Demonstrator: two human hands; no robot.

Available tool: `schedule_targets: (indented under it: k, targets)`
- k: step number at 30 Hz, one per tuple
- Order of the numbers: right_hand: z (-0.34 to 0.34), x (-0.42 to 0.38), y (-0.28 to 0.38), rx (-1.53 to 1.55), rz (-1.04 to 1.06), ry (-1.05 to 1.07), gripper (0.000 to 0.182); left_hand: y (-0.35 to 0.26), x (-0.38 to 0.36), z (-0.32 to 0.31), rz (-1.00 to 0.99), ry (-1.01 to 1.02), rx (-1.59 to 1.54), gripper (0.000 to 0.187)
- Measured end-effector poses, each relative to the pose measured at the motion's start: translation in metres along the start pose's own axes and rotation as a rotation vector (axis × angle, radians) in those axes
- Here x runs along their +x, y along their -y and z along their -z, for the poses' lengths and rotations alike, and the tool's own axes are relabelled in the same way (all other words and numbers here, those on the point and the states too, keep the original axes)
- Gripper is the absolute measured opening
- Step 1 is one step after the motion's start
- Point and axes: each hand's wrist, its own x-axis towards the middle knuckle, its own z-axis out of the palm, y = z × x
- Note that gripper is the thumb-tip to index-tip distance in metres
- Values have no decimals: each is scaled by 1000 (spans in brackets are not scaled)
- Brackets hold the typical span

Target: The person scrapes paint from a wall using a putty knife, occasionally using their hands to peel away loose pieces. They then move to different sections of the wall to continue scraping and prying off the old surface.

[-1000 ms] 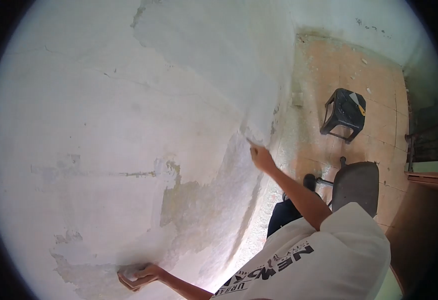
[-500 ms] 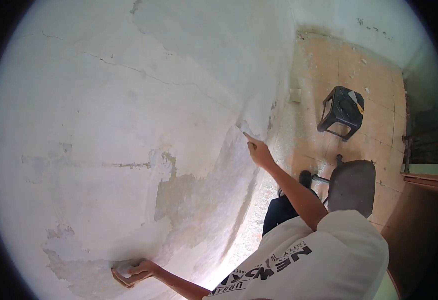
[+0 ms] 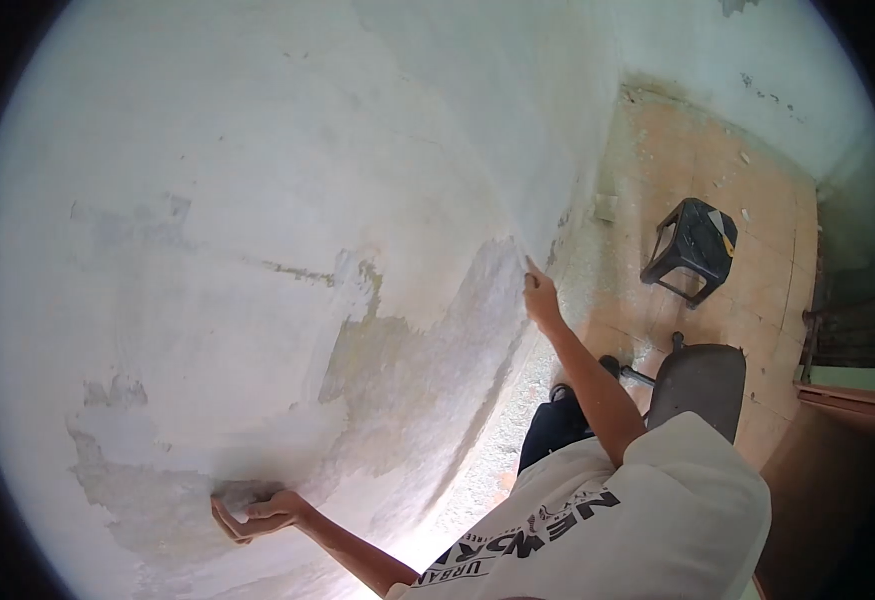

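Observation:
My left hand (image 3: 263, 513) is cupped near the lower part of the wall (image 3: 288, 180), with its palm turned up. In it lies a pale lump of putty (image 3: 238, 505), partly hidden by the fingers. My right hand (image 3: 542, 298) is closed around a putty knife (image 3: 530, 265), whose thin tip points at the wall by the upper end of a grey patch (image 3: 428, 330). Most of that knife's handle is covered by the fingers. Rough bare areas and flaked paint edges mark the wall between both hands.
A black plastic stool (image 3: 693, 245) stands on the tiled floor (image 3: 648, 150), with a yellow-handled scraper (image 3: 723, 232) on its top. Closer to my body is a dark chair seat (image 3: 700, 385). Pale debris lies along the wall's foot, and brown furniture (image 3: 828, 480) stands at the right.
My right hand has moved with the putty knife rightward and slightly down along the wall. My left hand has shifted a little up, still cupped. The whole view has tilted slightly.

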Motion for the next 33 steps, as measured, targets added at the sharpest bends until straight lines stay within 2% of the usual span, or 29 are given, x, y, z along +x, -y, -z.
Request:
schedule_targets:
  k: [3,5,8,10,11,13,15,16,17,19,22,24,25,26,27,28,30,31,32,33]
  targets:
    - [19,-20,-9,-113,134,-31,48,5,2,-3,1,-14,-67,55]
    - [43,-48,-21,-317,125,123,52,4,2,-3,44,-31,-92,55]
    - [79,-96,-66,-532,-90,312,62,8,5,-4,41,-71,-198,53]
    - [102,-124,-121,-595,62,398,54,16,-2,-6,54,-131,-262,52]
    - [113,-141,-120,-648,147,448,50,17,-3,-6,86,-126,-239,52]
    - [131,-151,-140,-787,-148,609,47,19,0,-6,55,-174,-310,49]
    - [131,-177,-61,-392,-367,625,43,29,-13,-12,87,-250,-292,49]
    - [127,-173,-58,-353,-339,697,41,32,-21,-13,79,-323,-294,48]
    - [127,-169,-55,-318,-319,773,40,33,-23,-12,115,-307,-259,48]
    - [110,-167,-7,-354,-286,822,44,31,-26,-10,96,-330,-328,44]
    - [92,-168,44,-403,-166,840,44,37,-45,-6,176,-368,-333,41]
    - [80,-163,82,-341,-136,868,46,12,-53,19,266,-354,-348,32]
    - [77,-156,97,-389,-80,944,48,-5,-71,34,328,-274,-357,25]
    - [73,-153,111,-416,-67,974,48,-21,-84,51,295,-171,-423,21]
    - [68,-151,127,-420,-40,1007,47,-48,-94,64,373,-84,-602,17]
    - [65,-150,144,-423,-16,1043,46,-73,-102,80,460,97,-739,16]
    - [57,-140,173,-514,16,1117,45,-121,-93,106,741,581,-973,32]
    - [54,-133,182,-577,188,1171,47,-144,-94,110,869,773,-1081,32]
    - [53,-125,191,-632,361,1222,49,-163,-101,112,923,890,-1097,37]
    - [48,-122,208,-649,363,1260,49,-184,-116,114,988,939,-1019,39]
